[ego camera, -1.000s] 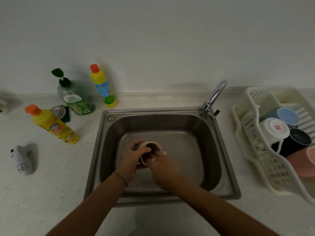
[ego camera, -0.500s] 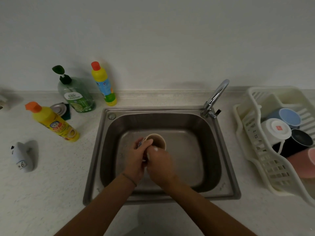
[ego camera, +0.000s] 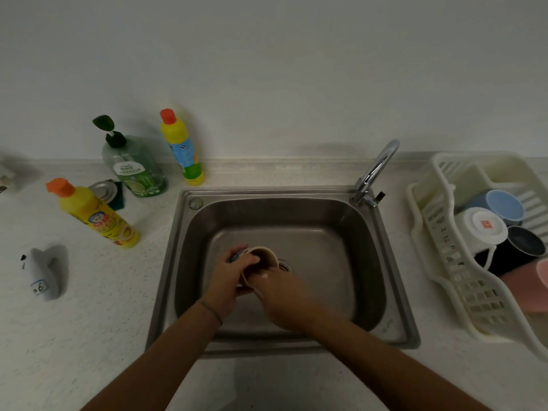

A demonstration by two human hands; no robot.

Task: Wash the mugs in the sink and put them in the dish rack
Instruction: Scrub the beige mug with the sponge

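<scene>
A beige mug (ego camera: 264, 257) lies tilted in the steel sink (ego camera: 296, 193), its mouth facing away from me. My left hand (ego camera: 227, 280) grips the mug's left side; a bluish patch shows under its fingers, and I cannot tell whether it is print or a sponge. My right hand (ego camera: 284, 295) holds the mug from the right, with a soapy thumb at the rim. On the right, the white dish rack (ego camera: 443, 264) holds a blue mug (ego camera: 504, 204), a white mug (ego camera: 482, 225) and a black mug (ego camera: 526, 242), all overturned. A pink mug (ego camera: 530, 289) lies in front of them.
A chrome tap (ego camera: 374, 170) stands at the sink's back right corner, and no water runs from it. Left of the sink stand a green soap pump bottle (ego camera: 135, 167) and two yellow bottles (ego camera: 183, 149) (ego camera: 95, 213). A small white object (ego camera: 41, 275) lies on the counter.
Both hands and the mug have shifted slightly towards the back of the sink. My right hand has moved along the mug's rim.
</scene>
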